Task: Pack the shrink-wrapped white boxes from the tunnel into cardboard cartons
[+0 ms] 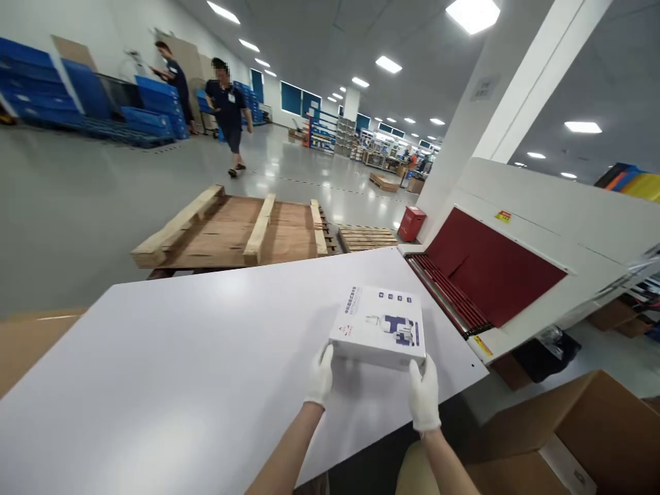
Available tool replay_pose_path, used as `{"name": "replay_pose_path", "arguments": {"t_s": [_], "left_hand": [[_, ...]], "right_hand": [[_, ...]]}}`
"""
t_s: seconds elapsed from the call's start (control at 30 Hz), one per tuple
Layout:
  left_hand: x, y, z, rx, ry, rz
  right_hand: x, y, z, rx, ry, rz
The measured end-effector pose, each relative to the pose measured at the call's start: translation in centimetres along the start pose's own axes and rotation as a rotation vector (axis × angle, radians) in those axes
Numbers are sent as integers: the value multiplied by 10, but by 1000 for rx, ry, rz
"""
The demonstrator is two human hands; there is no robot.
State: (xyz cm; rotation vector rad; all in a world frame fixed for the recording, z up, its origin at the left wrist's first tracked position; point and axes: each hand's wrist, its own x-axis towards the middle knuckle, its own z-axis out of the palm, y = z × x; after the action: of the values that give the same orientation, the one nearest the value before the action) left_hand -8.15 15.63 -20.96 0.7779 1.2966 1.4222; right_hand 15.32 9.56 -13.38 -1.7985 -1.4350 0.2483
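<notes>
A white printed product box (379,323) with blue pictures on its top face is over the right part of the white table (206,357). My left hand (320,377), in a white glove, grips the box's near left corner. At the near right corner, my right hand (424,392), gloved the same way, has hold of it too. The thumbs show along the near side, while the other fingers are partly hidden by the box. Whether the box rests on the table or is slightly raised, I cannot tell.
Right of the table stands a white machine (546,227) with a dark red curtain (489,268) and rollers (448,292). An open carton (541,426) is at lower right. Wooden pallets (258,230) lie beyond the table. One person (227,106) is on the floor further off, another (175,79) behind.
</notes>
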Motion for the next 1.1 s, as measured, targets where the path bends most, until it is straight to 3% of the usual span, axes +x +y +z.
{"name": "replay_pose_path", "arguments": {"t_s": [0.07, 0.17, 0.27, 0.33, 0.47, 0.53, 0.6, 0.7, 0.93, 1.1], "left_hand": [[-25, 17, -40, 36, 90, 13], [-53, 52, -85, 101, 216, 136], [-51, 85, -112, 161, 242, 263], [-36, 101, -118, 176, 200, 263], [4, 118, -108, 143, 57, 189], [20, 124, -97, 150, 47, 179], [28, 130, -89, 199, 81, 199], [23, 139, -81, 311, 135, 261], [-11, 147, -47, 929, 344, 370], [-11, 146, -43, 924, 342, 340]], "right_hand": [[-37, -22, -4, 168, 23, 91], [-57, -60, -20, 226, 10, 45], [-39, -89, -32, 239, -62, -7], [-13, -99, -31, 233, -158, 10], [44, -97, -8, 279, -190, 90], [65, -93, 5, 424, -195, 129], [76, -89, 15, 586, -304, 146], [75, -85, 19, 696, -418, 119], [69, -78, 21, 701, -356, 91], [73, -72, 26, 711, -362, 83]]}}
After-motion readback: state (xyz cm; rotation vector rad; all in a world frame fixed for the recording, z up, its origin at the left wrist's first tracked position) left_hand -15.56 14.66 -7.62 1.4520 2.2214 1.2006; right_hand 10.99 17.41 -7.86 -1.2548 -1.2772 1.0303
